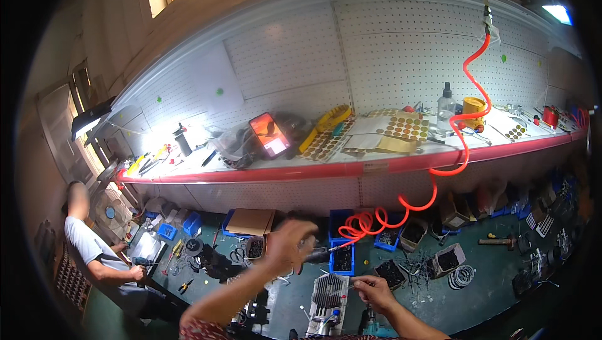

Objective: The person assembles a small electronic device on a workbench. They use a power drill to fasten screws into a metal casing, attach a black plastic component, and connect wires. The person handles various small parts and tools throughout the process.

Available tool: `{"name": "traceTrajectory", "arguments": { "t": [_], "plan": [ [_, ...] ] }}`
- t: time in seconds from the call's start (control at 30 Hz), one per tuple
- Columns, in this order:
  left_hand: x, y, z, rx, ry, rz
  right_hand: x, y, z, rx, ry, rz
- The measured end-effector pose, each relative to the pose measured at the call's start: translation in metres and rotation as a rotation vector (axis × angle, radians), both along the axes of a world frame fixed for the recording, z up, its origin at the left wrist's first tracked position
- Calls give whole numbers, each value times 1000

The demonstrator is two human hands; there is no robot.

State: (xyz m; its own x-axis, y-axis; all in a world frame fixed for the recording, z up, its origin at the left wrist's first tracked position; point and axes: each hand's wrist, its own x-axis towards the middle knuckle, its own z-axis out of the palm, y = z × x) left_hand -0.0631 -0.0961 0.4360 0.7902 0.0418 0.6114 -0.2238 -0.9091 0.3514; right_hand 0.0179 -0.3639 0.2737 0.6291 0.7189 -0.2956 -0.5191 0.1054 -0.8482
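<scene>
My left hand [290, 244] is raised over the middle of the bench, blurred, its fingers bent. Close beside it a dark tool [320, 255] hangs at the end of the red coiled air hose [360, 224]; whether the hand grips it is unclear. Lower down, my right hand [372, 292] has thumb and fingers pinched together, at the right side of a grey finned metal part [330, 291]. What sits in that pinch is too small to make out. The finned part rests on a pale fixture [315, 325] near the bench's front edge.
Blue bins [342, 260] and open boxes [446, 261] of small dark parts line the bench. A teal power tool [371, 324] lies near my right forearm. A hammer [495, 241] is at right. Above runs a red-edged shelf [376, 166]. A person [103, 258] works at far left.
</scene>
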Motion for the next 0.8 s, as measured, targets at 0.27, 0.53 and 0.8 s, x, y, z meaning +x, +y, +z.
{"name": "traceTrajectory", "arguments": {
  "t": [0.27, 0.53, 0.8],
  "plan": [
    [-85, -71, -175, -1091, 602, 38, -27, 49, 12, -10, -460, 141],
    [-119, -43, -159, -722, 525, 142, -35, 77, -6, -36, -552, 283],
    [-133, -60, -164, -930, 383, 193, -48, 80, -2, -112, -189, 182]
  ]
}}
